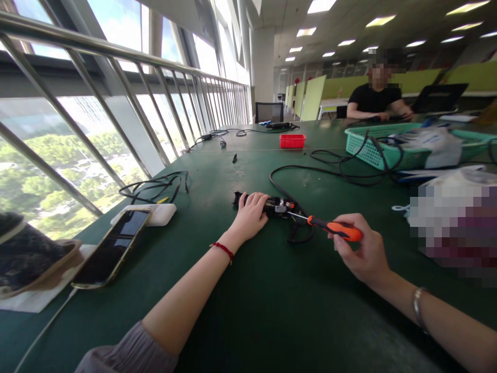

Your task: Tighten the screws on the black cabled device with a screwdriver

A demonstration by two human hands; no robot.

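- Left hand [251, 210]: closed over black plug device [277, 206], pressing it on green table [272, 311].
- Right hand [359, 248], at 3 o'clock from it: grips orange screwdriver [336, 228], tip on the device.
- Device looks light, rigid, prob. slippery; best to hold by the body, not by the cable [330, 173].
- Phone [112, 246] at 9 o'clock, red tray [292, 140] at 12.

We see a dark green surface [272, 311], an orange-handled screwdriver [336, 228], a red tray [292, 141], a teal basket [373, 150] and black cables [155, 187].

Both hands forward: left [251, 211] palm-down, right [363, 252] fingers curled
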